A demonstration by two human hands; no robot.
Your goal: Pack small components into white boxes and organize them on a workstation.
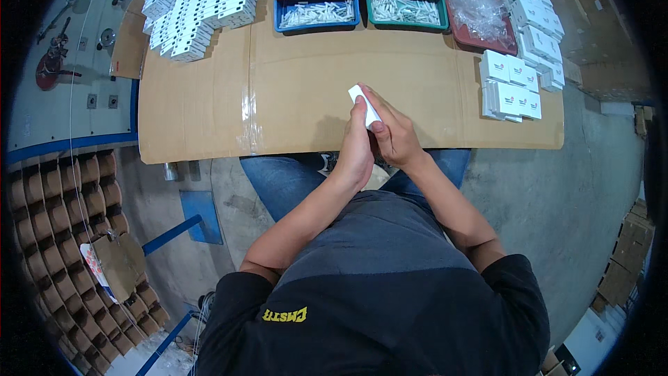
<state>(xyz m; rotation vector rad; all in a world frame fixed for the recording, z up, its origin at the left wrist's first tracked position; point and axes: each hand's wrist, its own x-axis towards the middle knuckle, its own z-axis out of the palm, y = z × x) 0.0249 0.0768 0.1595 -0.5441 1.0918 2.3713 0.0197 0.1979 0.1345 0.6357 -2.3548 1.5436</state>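
Between the fingers of the left hand (356, 147) and right hand (397, 134), over the surface (299, 83), the small white box (370, 113) is clasped; presumably light, stiff but dentable, it is best gripped along its long sides.

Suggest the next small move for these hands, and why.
Probably ease the right hand slightly off the small white rectangular box while the left hand supports it. Both hands enclose the box from its two sides, hiding much of its surface, so whether it is fully closed can't be told from this view.
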